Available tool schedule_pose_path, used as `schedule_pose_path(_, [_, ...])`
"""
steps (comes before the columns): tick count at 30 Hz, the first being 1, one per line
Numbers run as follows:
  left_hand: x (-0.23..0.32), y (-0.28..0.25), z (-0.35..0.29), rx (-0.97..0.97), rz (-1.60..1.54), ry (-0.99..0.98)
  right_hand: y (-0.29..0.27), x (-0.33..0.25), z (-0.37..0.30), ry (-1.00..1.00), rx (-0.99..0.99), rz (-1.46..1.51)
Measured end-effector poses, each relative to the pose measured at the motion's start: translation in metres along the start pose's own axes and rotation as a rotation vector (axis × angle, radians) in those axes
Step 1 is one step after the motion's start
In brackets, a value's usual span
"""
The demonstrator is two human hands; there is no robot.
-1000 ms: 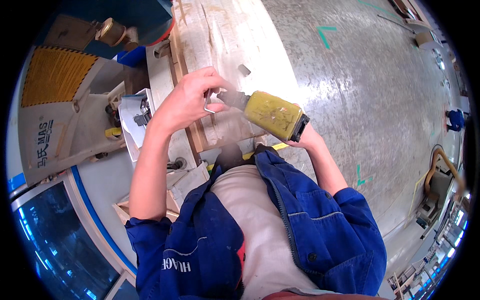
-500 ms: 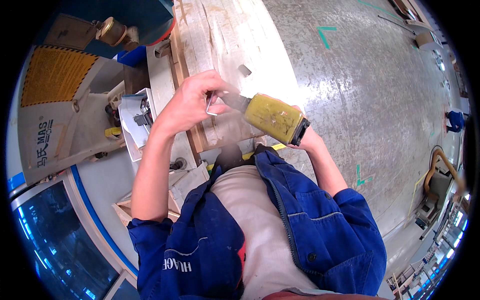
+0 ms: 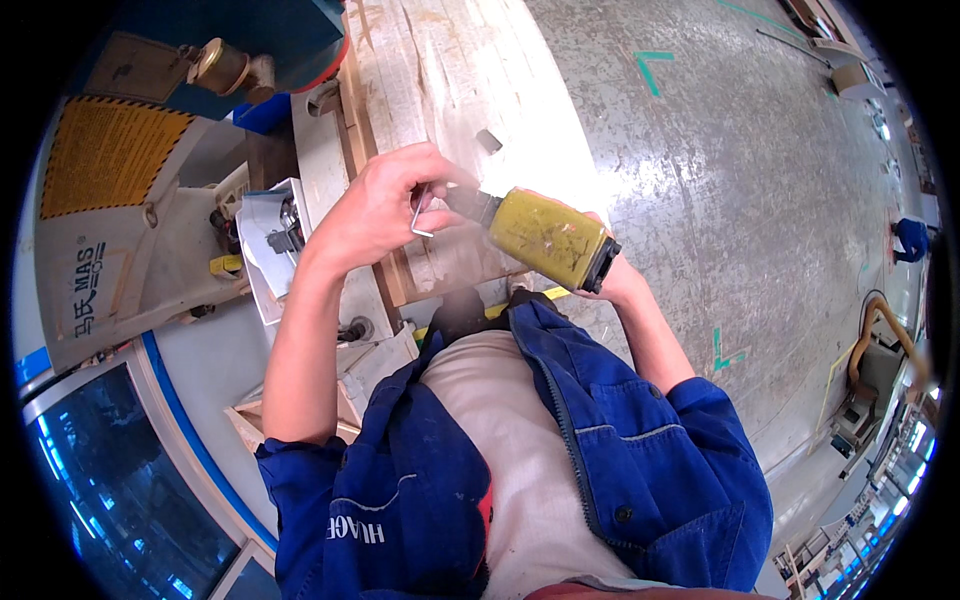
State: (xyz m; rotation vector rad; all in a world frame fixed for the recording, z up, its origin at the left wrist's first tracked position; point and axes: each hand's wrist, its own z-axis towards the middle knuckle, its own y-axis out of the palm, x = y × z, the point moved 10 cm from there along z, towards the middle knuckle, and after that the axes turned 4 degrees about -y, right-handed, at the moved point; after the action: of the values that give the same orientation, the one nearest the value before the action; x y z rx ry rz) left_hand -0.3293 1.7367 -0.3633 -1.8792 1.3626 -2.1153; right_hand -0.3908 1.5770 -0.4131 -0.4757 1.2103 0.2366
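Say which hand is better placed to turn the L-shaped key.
Probably the left hand: it grips the L-shaped key near the dark end of the yellow-green power tool, whose body the right hand holds.

White light [image 3: 622,186] glares off the scuffed grey floor [image 3: 720,210] with green marks [image 3: 647,75], a dark glass pane [image 3: 110,485] at left

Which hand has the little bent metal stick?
The left hand: it pinches the bent metal stick, while the right hand holds the yellow-green tool.

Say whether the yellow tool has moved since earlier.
Yes, slightly: the yellow tool shifted down the view, away from the dark patch on the board.
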Motion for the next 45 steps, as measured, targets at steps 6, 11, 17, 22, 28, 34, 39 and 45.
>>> schedule_pose_path(6, [-0.001,0.002,-0.001,-0.007,0.018,-0.001,0.006,0.015,0.001,0.061,-0.019,0.075])
schedule_pose_path(11, [-0.013,-0.01,-0.011,0.078,-0.437,-0.136,0.003,0.01,0.001,0.038,-0.012,0.084])
schedule_pose_path(17, [-0.009,-0.014,-0.014,0.112,-0.65,-0.147,-0.003,-0.005,0.0,-0.009,0.019,0.047])
schedule_pose_path(22, [-0.002,-0.005,-0.015,0.112,-0.702,-0.119,-0.003,-0.003,0.001,-0.015,0.021,0.061])
schedule_pose_path(28, [-0.017,0.0,-0.01,0.075,-0.75,-0.164,-0.004,-0.005,0.0,-0.007,0.029,0.089])
schedule_pose_path(34, [-0.027,0.002,-0.007,0.18,-0.642,-0.185,-0.005,-0.005,0.0,0.025,0.022,0.038])
schedule_pose_path(39, [-0.021,-0.006,-0.008,0.263,-0.492,-0.147,0.002,0.022,-0.007,0.311,-0.086,0.08])
schedule_pose_path(45, [-0.02,-0.008,-0.005,0.27,-0.464,-0.175,-0.008,-0.012,0.002,-0.022,0.045,0.01])
